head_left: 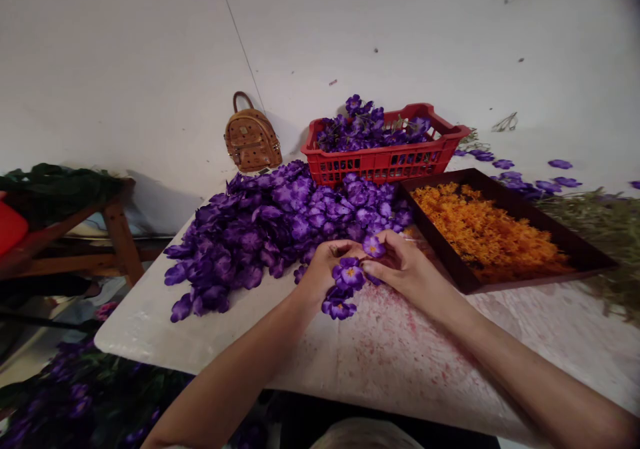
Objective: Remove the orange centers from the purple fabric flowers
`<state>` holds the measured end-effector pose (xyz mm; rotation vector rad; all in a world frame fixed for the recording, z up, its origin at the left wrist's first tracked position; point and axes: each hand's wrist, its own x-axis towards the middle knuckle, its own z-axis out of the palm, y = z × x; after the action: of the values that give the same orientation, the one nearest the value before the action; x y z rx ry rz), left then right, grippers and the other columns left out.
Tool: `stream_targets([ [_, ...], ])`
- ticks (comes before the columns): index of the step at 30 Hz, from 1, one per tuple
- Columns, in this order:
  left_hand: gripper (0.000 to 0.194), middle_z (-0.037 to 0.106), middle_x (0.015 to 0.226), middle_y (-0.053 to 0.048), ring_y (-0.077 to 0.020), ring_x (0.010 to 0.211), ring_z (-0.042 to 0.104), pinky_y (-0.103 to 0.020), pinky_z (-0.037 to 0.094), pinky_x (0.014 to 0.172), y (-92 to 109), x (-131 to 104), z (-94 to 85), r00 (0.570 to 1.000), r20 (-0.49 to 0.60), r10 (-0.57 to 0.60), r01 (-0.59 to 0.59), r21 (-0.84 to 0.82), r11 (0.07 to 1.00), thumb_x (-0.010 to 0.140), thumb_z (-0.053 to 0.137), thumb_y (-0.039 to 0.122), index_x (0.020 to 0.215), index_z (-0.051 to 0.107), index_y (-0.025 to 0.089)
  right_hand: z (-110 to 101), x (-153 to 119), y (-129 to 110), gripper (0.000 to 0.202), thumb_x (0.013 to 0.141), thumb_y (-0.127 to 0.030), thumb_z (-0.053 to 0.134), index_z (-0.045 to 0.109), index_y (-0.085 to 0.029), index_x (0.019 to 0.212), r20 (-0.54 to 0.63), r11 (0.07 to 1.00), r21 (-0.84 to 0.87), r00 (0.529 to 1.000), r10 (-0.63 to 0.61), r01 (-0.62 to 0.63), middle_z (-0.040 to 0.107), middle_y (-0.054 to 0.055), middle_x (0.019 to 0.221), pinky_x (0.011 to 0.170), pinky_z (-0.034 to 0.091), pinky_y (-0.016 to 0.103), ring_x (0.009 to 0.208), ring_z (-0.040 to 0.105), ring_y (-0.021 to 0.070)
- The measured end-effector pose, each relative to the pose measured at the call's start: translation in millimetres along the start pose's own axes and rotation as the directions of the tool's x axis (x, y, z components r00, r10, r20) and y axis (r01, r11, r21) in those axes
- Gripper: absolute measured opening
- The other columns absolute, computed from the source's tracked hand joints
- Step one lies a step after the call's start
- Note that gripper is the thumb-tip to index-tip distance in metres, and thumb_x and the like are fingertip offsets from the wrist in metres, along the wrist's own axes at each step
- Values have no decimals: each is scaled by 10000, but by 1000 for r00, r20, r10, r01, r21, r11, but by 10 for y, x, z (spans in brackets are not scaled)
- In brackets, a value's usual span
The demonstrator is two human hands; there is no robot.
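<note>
Low over the table, my two hands meet around a spray of purple artificial flowers [348,274] with yellow centres. My left hand [325,269] is closed on the spray, whose blossoms hang down past the palm. Pinched in the fingers of my right hand [400,262] is a single purple flower [373,246], touching the spray's upper end. The stem is mostly hidden by the fingers. Just beyond my hands spreads a large heap of loose purple petals [260,229]. To the right, a dark tray [467,279] holds orange flower centres [490,229].
A red plastic basket [380,166] full of finished-looking purple sprays stands behind the heap. Against the wall leans a brown backpack [253,139]. Green stems [595,229] and scattered petals lie at the right. Left of the table [150,329] is a wooden stand [120,235] with leaves.
</note>
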<state>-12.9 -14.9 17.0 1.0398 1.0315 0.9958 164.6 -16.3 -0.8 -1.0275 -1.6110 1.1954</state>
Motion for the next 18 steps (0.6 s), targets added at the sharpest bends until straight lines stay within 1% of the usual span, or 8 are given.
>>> stream_targets([
  [3,313,524,570,33,-87,536,442,-232,356,561,5,-14,13,1000,0,-18,18,-12,1000,643,857,385,606,649,154,-7,-16,-95,160,872,-368,676,580,-242,848,-62,990,-132,997,-50,41,608,3,791,670,460,322,724,568,182],
  [6,292,551,571,19,-94,537,461,-241,376,567,-14,-29,33,999,-24,-43,44,31,999,658,833,378,591,660,154,-21,-48,-165,184,909,-377,629,600,-235,795,-52,977,-207,996,-72,60,598,5,732,635,420,322,679,544,179],
  [9,268,618,615,-8,-119,568,517,-254,402,583,-48,-111,-42,1000,-21,-8,12,170,985,746,791,395,657,724,152,-31,-72,-158,205,915,-377,624,623,-235,768,-53,965,-248,994,-100,84,617,15,735,644,416,326,684,549,185],
  [11,237,674,679,-25,-139,616,570,-260,426,611,-64,-235,-204,997,-42,62,-44,344,938,836,733,382,787,788,157,-44,-75,-124,205,916,-388,635,632,-239,775,-87,969,-241,992,-87,63,622,15,739,635,411,321,682,548,186],
  [13,184,722,765,-37,-157,693,625,-266,458,662,-64,-405,-453,968,-158,195,-69,582,810,886,699,321,884,811,175,-65,-70,-86,226,919,-423,653,631,-241,788,-126,980,-197,991,-52,27,620,11,735,622,407,315,671,549,182],
  [15,117,734,851,-41,-180,793,666,-277,490,743,-50,-581,-733,881,-291,373,15,806,592,886,719,269,915,809,201,-84,-60,-59,280,915,-480,675,617,-239,785,-135,989,-148,991,-18,-2,614,7,722,607,404,310,645,540,173],
  [16,101,735,907,-43,-188,823,676,-285,501,769,-43,-657,-860,857,-303,416,72,871,486,872,745,262,933,808,211,-90,-56,-49,312,911,-511,685,609,-238,782,-128,992,-127,992,-3,-13,611,6,716,595,400,307,630,530,168],
  [18,134,732,994,-45,-194,831,686,-295,514,782,-36,-765,-1049,858,-311,409,171,923,344,872,767,275,991,807,226,-92,-49,-34,367,894,-567,708,596,-237,777,-118,995,-96,993,13,-25,595,2,704,566,387,296,611,506,160],
])
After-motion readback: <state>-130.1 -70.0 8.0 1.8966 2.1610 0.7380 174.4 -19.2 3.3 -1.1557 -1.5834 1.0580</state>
